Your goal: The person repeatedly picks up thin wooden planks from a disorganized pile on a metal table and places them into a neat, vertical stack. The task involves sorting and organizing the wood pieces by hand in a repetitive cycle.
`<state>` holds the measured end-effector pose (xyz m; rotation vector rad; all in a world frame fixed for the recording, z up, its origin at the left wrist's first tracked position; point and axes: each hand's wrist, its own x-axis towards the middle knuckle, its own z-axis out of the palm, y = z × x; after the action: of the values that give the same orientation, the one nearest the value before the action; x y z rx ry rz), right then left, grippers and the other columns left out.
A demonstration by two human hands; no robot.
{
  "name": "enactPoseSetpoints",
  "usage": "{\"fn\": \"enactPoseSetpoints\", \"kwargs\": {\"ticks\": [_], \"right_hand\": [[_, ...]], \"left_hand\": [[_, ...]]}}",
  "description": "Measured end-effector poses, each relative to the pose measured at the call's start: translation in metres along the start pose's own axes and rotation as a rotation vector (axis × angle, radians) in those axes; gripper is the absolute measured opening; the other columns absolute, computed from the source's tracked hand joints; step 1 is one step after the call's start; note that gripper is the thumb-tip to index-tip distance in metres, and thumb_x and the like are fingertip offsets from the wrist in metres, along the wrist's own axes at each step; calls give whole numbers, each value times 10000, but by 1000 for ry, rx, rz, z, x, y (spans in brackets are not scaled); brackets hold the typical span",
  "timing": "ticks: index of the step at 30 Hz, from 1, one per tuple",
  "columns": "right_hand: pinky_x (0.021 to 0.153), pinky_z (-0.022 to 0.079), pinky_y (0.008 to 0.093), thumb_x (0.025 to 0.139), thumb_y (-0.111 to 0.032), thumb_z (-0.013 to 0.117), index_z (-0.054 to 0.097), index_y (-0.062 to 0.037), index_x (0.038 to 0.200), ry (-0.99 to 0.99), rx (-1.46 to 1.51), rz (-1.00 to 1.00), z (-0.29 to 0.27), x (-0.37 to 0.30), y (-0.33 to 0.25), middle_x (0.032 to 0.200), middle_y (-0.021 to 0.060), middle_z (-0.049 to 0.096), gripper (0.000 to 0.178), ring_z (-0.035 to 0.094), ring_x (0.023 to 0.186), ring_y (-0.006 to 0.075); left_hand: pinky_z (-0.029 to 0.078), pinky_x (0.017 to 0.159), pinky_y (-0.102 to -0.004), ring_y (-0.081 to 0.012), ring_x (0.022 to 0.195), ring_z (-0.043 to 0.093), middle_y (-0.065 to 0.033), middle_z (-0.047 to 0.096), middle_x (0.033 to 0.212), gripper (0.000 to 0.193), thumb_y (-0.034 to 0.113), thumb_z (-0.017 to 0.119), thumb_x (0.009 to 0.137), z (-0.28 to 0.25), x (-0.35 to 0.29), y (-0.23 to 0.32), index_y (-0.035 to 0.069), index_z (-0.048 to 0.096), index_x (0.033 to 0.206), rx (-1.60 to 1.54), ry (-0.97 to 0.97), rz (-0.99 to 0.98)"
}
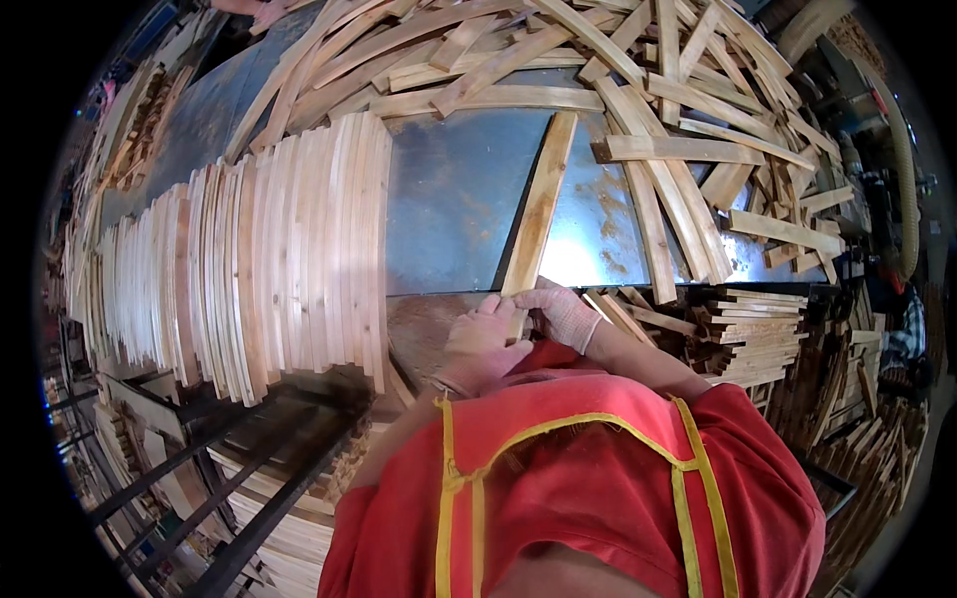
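A narrow wooden board (543, 204) lies tilted over the metal table's front edge, its near end in both my hands close to my chest. My left hand (480, 341), in a pale work glove, closes on that end from the left. On the other side my right hand (560, 313), gloved too, has its fingers curled around the board a little farther up. To the left stands a long row of boards (329, 239) set side by side, their ends toward me.
Loose boards (688, 90) are heaped across the far and right parts of the blue-grey metal table (449, 199). Stacked boards (753, 334) stand below the edge at right. Dark metal rails (234, 478) run at lower left. Another person's hand (267, 14) shows at the far left.
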<state>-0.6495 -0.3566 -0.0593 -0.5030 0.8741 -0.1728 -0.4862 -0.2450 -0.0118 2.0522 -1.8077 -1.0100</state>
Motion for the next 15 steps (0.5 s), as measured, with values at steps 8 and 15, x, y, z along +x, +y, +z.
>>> {"fn": "enactPoseSetpoints", "kwargs": {"ticks": [8,15], "right_hand": [[953,574,407,968,-152,692,648,14,1320,54,-625,-368,-17,-26,-152,1194,105,730,391,709,1058,239],[1034,547,413,1006,-205,663,439,23,1575,572,-843,-1349,-172,0,-417,1334,205,688,653,695,1170,325]], "left_hand": [[503,1095,-498,-414,1296,624,-251,634,1406,622,324,693,908,5,6,-42,29,595,1446,-264,175,-154],[524,1075,-485,-407,1253,648,-233,649,1390,577,321,773,903,19,54,5,60,649,1403,-336,59,-82]]}}
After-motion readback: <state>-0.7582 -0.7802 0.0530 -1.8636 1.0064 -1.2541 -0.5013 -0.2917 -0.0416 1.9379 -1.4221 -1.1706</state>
